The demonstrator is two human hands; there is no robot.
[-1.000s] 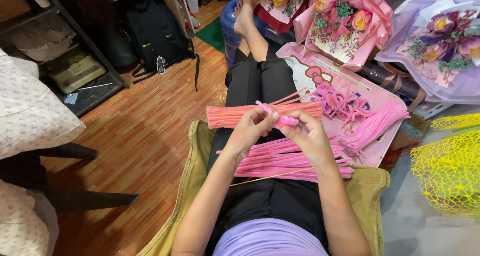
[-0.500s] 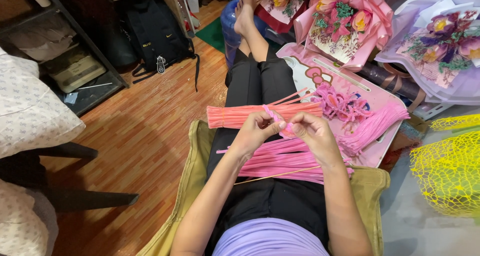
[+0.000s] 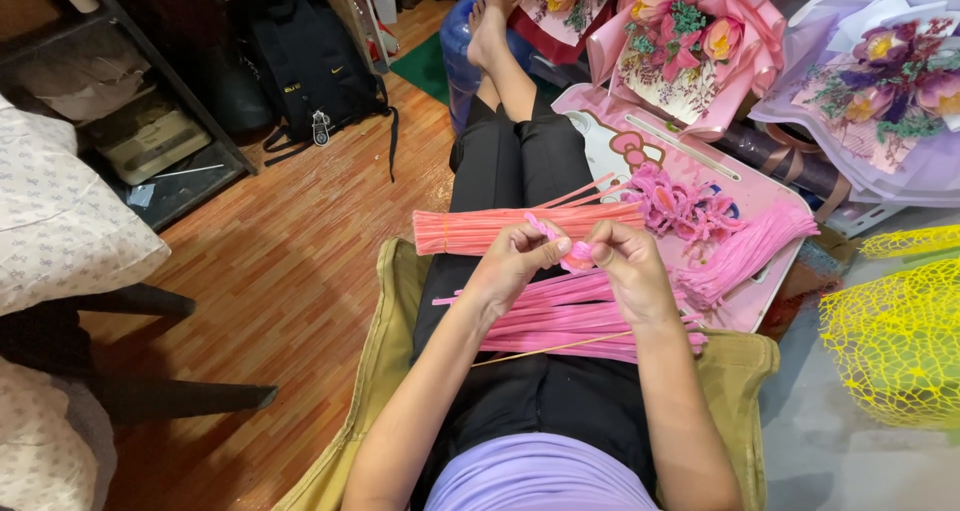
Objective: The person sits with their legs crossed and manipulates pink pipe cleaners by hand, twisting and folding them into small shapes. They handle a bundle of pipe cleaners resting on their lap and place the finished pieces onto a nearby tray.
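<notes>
Over my lap, my left hand (image 3: 516,262) and my right hand (image 3: 626,264) meet on a small twisted pink pipe cleaner piece (image 3: 574,254), pinching it from both sides. Just beyond the hands a bundle of salmon pipe cleaners (image 3: 470,229) lies across my black-trousered legs. Under my wrists a spread of pink pipe cleaners (image 3: 580,316) rests on my thighs, with a thin wooden stick (image 3: 555,348) lying across them.
A pink tray (image 3: 770,206) to my right carries finished pink flower shapes (image 3: 680,201) and more pink stems (image 3: 745,253). Wrapped bouquets (image 3: 690,41) stand behind it. Yellow netting (image 3: 895,336) lies far right. A black backpack (image 3: 310,66), a shelf and a patterned cushion (image 3: 60,221) are left.
My hands have drawn slightly closer together on the small pink piece and turned it; the bundles on my lap have not moved.
</notes>
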